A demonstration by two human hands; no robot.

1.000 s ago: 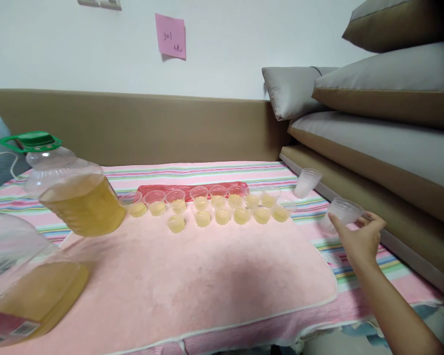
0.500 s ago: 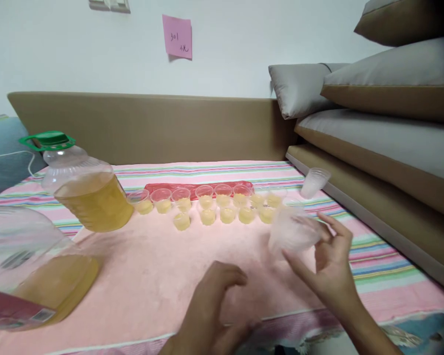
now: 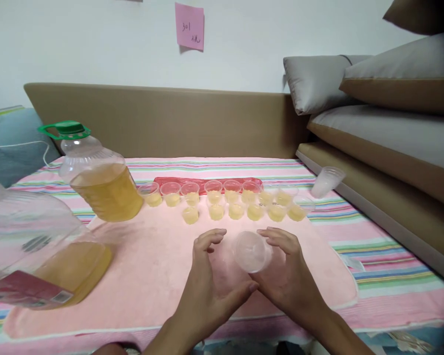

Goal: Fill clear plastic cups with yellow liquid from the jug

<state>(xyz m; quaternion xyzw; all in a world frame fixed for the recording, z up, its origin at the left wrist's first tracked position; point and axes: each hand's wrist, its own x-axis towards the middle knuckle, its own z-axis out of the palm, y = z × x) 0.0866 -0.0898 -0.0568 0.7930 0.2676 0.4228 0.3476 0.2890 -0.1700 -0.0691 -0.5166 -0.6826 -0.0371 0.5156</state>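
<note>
A clear plastic cup (image 3: pixel 250 252), perhaps several nested together, is held over the pink mat with its round end toward me. My right hand (image 3: pixel 289 268) curls around its right side, gripping it. On the other side, my left hand (image 3: pixel 207 281) is open, fingers curved and spread apart from the cup, its thumb reaching under the near side. Beyond the hands, two rows of clear cups (image 3: pixel 236 211) hold pale yellow liquid.
Two large bottles of yellow liquid stand at left: a green-capped bottle (image 3: pixel 107 192) and a nearer bottle (image 3: pixel 77 276), partly cut off. A red plastic bag (image 3: pixel 203 185) lies behind the cups. Another cup stack (image 3: pixel 327 181) leans near the piled cushions (image 3: pixel 399 143) at right.
My right hand has brought the cup left and nearer to me, and my left hand has come up beside it. The view has shifted slightly left and down.
</note>
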